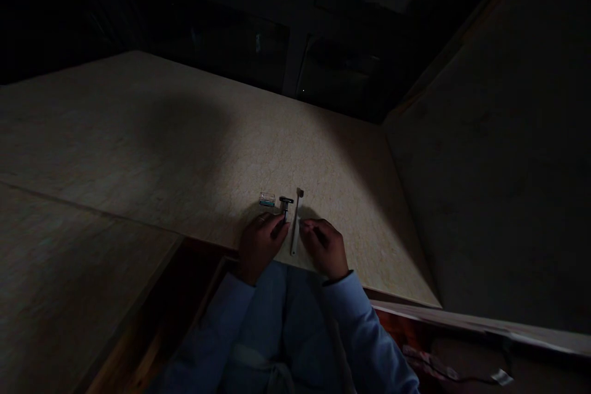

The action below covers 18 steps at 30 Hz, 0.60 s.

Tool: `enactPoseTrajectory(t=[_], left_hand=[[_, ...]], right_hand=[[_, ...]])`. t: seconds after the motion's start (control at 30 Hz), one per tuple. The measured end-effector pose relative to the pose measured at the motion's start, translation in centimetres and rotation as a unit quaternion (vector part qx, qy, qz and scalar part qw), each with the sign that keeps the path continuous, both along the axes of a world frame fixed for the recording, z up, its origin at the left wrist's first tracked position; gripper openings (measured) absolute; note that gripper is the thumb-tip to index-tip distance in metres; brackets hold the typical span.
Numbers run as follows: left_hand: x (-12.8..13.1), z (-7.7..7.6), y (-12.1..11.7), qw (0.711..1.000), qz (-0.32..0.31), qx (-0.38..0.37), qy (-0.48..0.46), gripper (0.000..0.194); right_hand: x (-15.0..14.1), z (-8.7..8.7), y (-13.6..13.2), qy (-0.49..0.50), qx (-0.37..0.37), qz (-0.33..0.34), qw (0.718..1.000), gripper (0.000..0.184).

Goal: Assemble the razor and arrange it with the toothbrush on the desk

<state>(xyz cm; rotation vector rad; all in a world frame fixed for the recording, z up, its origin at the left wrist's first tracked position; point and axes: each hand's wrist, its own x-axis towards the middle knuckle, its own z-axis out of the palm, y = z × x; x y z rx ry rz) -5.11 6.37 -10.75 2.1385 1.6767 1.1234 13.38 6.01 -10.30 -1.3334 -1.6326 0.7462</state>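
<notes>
Just left of the toothbrush (295, 234), the left hand (261, 241) pinches the razor (286, 201) by its handle; a clear plastic case (267, 199) sits farther left. Right of the toothbrush, the right hand (325, 246) has its fingertips drawn together, on what I cannot tell. A sideways nudge from either of the 2 could skew the toothbrush; a loose pinch could let the razor twist.

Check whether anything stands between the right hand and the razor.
Yes: the toothbrush lies lengthwise on the table between the right hand and the razor, which the left hand holds by its handle.
</notes>
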Motion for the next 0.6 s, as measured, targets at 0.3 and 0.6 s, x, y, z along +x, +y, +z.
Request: enactPoseTrajectory(t=[0.3, 0.6], left_hand=[[-0.1, -0.3, 0.1, 1.0, 0.005, 0.005, 0.013, 0.025], [-0.2, -0.3, 0.1, 0.992, 0.053, -0.038, -0.111, 0.028]], right_hand=[[-0.1, 0.1, -0.3, -0.015, 0.058, 0.018, 0.998, 0.019], [0.0, 0.7, -1.6, -0.032, 0.132, 0.054, 0.989, 0.019]])
